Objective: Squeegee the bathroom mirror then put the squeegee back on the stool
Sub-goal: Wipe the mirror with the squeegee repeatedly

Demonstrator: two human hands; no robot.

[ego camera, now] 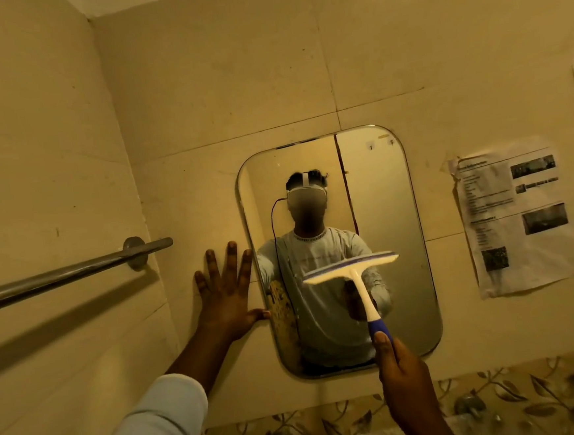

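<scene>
Your right hand grips the squeegee by the blue end of its handle. The fingers are curled round it and the thumb lies along the top. The white shaft runs up and to the left from your fist to the blade. The blade sits in front of the lower middle of the mirror, tilted, with its left end lower than its right. From here you cannot tell whether the blade's edge touches the glass or rides just off it.

Your left hand holds nothing. It lies flat on the wall just left of the mirror, fingers straight and spread and pointing up. The thumb reaches out to the mirror's left edge. A pale sleeve covers that forearm up to well short of the wrist.

The mirror is an upright panel with rounded corners, fixed to beige tiles. It reflects you in a white headset and a pale long-sleeved top, with the squeegee arm stretched forward. Dark spotting runs down the glass near its lower left edge.

A metal bar juts from the side wall at the left, well apart from the mirror. A printed paper with text and small dark photos hangs on the wall to the right of the mirror. A leaf-patterned border runs along below it.
</scene>
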